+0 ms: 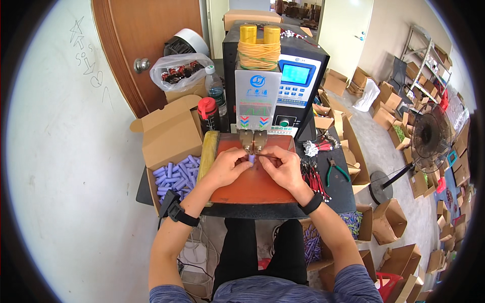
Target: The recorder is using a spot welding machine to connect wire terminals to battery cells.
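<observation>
A small purple cylindrical battery cell (251, 159) stands under the two metal electrode heads (253, 140) of a spot welder (256, 96). My left hand (228, 166) pinches the cell from its left side, fingertips close below the electrodes. On the other side my right hand (283, 169) is closed, thumb and finger pinched near the cell. A thin dark line shows at its fingertips, too small to name. Both hands are above an orange-brown work mat (247, 192). An open cardboard box of purple cells (174, 177) is left of my left forearm.
A yellow wrapped bar (207, 154) edges the mat's left side. Behind it stand a red-capped bottle (207, 113) and a clear bottle (215, 91). Right of the mat lie red wire leads (316, 182) and green-handled pliers (337, 173). Boxes and a fan (429, 136) stand on the floor.
</observation>
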The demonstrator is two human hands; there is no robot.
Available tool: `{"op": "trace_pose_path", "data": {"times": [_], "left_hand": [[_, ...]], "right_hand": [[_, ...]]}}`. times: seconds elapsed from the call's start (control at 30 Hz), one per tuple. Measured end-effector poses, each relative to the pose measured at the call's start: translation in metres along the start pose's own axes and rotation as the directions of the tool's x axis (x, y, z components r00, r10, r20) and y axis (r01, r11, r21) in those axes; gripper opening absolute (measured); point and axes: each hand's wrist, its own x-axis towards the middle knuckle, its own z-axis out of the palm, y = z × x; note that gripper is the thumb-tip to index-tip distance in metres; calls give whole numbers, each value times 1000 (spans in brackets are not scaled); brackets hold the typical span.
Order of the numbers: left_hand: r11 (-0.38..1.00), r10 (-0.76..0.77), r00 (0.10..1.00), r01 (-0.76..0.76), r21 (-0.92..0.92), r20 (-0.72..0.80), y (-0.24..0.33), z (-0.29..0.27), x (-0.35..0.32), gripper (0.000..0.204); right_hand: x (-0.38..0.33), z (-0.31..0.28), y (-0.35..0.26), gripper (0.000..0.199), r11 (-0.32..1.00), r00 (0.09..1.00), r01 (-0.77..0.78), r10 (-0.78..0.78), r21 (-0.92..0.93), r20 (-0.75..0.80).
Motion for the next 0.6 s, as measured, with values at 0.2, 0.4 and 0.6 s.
{"op": "trace_pose_path", "data": {"times": [0.2,0.4,0.6], "left_hand": [[942,-208,965,155,-297,-158,0,-1,-1,14],[999,-46,973,43,-20,-227,4,-1,-1,17],[993,53,995,-44,114,-81,-4,-2,-2,20]], "right_hand": [[3,-2,-14,15,986,993,-120,118,-115,-25],[4,-7,-8,13,989,990,120,-112,-88,89],[10,-2,-5,9,954,947,290,-297,-71,-121]]}}
